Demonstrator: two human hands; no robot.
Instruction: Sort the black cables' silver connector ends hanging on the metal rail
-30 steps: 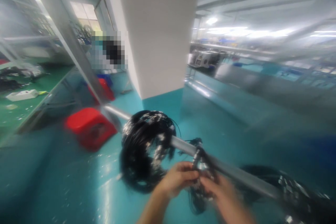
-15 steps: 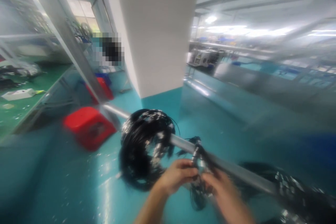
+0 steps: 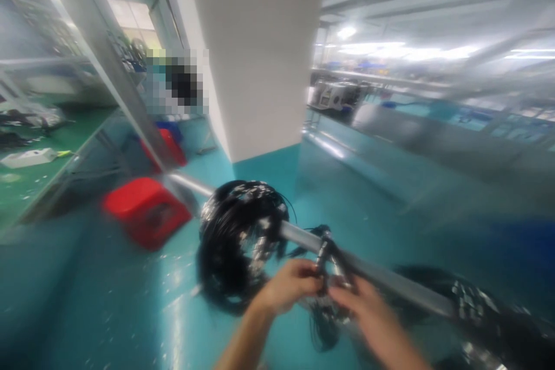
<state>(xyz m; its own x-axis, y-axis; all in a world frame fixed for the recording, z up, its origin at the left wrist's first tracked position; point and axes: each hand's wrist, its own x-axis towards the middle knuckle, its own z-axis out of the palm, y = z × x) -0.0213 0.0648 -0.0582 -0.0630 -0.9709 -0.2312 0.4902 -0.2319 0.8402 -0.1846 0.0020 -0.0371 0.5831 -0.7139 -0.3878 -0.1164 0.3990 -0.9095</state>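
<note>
- Clamped on the small cable bundle, my left grip has its fingers curled around the black wires just below the metal rail.
- My right grip comes in from the other side, fingertips touching the same bundle. Blur keeps me from telling whether it is closed on the wires or only resting against them.
- The bundle hangs from the rail, looped over it right above my two grips. Its loose lower end dangles beneath the rail, over the teal floor.
- Further along the rail, away from me, a big coil of black cables hangs on it, just beside my left grip.
- Toward the rail's near end, past my right grip, another dark cable coil hangs from it, badly blurred.
- By the rail's far end a red bin sits on the floor.
- A white pillar rises behind the rail, and a green tabletop lies well off to the left of it.
</note>
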